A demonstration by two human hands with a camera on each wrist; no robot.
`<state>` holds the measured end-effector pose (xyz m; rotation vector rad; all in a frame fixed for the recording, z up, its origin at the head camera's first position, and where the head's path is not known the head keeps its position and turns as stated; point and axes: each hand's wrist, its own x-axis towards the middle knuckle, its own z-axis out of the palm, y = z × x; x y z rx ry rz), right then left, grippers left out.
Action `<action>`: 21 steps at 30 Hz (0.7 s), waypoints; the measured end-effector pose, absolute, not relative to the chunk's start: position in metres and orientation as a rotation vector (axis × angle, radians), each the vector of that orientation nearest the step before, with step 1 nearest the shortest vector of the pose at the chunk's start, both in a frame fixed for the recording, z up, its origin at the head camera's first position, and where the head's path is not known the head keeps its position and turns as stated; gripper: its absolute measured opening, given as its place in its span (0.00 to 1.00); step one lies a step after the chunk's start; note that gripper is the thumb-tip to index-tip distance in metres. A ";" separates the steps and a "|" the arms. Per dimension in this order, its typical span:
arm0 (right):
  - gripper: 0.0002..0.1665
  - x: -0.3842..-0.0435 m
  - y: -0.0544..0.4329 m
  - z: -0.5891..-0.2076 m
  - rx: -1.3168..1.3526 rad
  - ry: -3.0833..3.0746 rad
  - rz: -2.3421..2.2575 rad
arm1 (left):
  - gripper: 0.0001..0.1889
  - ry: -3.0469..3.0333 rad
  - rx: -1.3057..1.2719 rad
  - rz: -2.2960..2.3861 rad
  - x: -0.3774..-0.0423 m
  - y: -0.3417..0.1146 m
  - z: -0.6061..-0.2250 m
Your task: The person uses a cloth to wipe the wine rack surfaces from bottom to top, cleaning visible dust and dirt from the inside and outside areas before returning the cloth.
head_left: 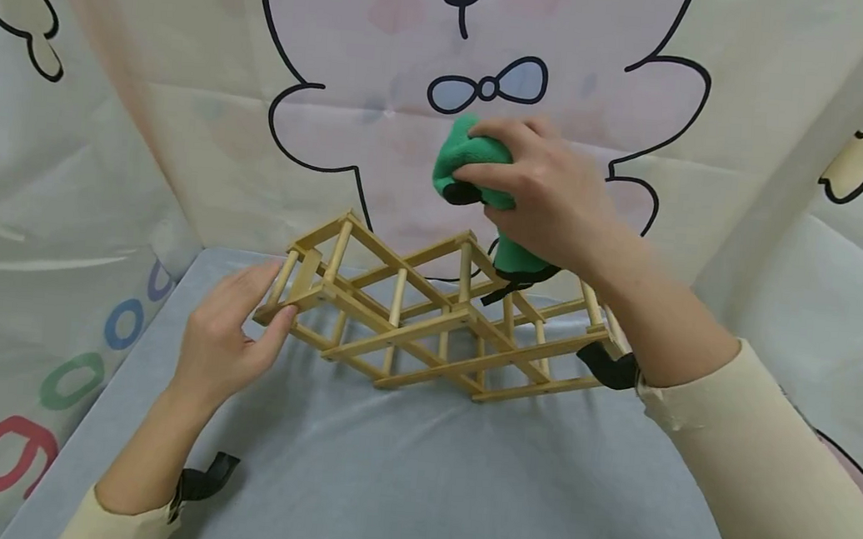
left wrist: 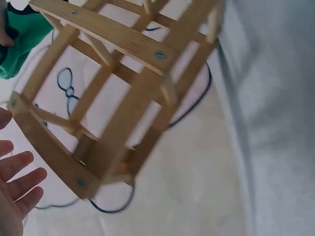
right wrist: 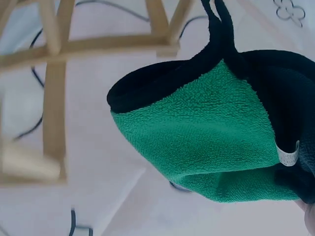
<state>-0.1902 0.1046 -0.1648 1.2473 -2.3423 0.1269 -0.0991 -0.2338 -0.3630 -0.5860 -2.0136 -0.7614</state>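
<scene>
My right hand (head_left: 538, 189) grips a bunched green terry cloth (head_left: 518, 255) with black trim, raised above the wooden lattice rack (head_left: 427, 332). In the right wrist view the cloth (right wrist: 206, 128) hangs with a pocket-like opening, a black loop and a small white label. At the left end of the rack is my left hand (head_left: 228, 330), its thumb overlapping the lower slat. In the left wrist view its fingers (left wrist: 22, 169) are straight and spread beside the rack's end slat (left wrist: 54, 147). The rack is stretched out in a zigzag of slats and round dowels.
Beneath the rack lies a grey-blue table cover (head_left: 417, 469). A printed curtain (head_left: 381, 132) with a cartoon animal hangs close behind, and similar sheets stand at both sides. Black straps (head_left: 206, 478) stick out from both wrists.
</scene>
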 end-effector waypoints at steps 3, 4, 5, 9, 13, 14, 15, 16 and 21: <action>0.20 -0.190 0.126 -0.156 1.196 -2.316 0.123 | 0.25 -1.964 -0.627 -0.749 -0.104 -0.222 -0.347; 0.20 -0.190 0.133 -0.153 1.179 -2.311 0.124 | 0.24 -1.946 -0.643 -0.751 -0.105 -0.218 -0.342; 0.20 -0.191 0.140 -0.151 1.160 -2.302 0.136 | 0.24 -1.930 -0.660 -0.748 -0.106 -0.213 -0.338; 0.21 -0.193 0.172 -0.146 1.105 -2.288 0.198 | 0.22 -1.912 -0.746 -0.705 -0.110 -0.189 -0.327; 0.21 -0.193 0.205 -0.146 1.041 -2.300 0.234 | 0.22 -1.916 -0.850 -0.684 -0.114 -0.162 -0.322; 0.22 -0.192 0.213 -0.147 1.024 -2.307 0.228 | 0.22 -1.916 -0.872 -0.689 -0.116 -0.155 -0.321; 0.22 -0.191 0.221 -0.148 1.017 -2.307 0.224 | 0.22 -1.918 -0.896 -0.687 -0.117 -0.148 -0.321; 0.22 -0.190 0.228 -0.150 1.011 -2.304 0.218 | 0.23 -1.922 -0.916 -0.692 -0.118 -0.141 -0.320; 0.24 -0.188 0.262 -0.166 1.030 -2.283 0.198 | 0.24 -1.943 -0.984 -0.700 -0.121 -0.112 -0.320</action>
